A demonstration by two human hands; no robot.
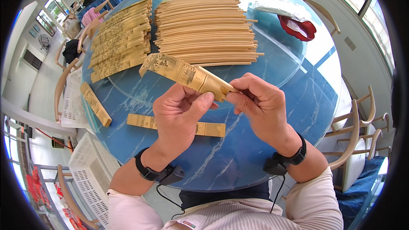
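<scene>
Both hands hold one yellow paper sleeve [184, 73] printed with dark patterns, lifted above the round blue table [238, 153]. My left hand [179, 113] grips its near end with thumb on top. My right hand [260, 102] pinches the same end from the right, fingertips at the sleeve's opening. Whether chopsticks are inside the sleeve is hidden. Under my left hand lies another filled sleeve [211, 128] flat on the table. A pile of bare wooden chopsticks [204, 30] rests on the glass turntable, beside a pile of yellow sleeves [121, 38] to its left.
One more yellow sleeve [95, 103] lies at the table's left edge. A red dish [298, 27] and clear plastic wrap sit at the far right of the turntable. White plastic baskets [87, 166] stand to my left, and wooden chairs ring the table.
</scene>
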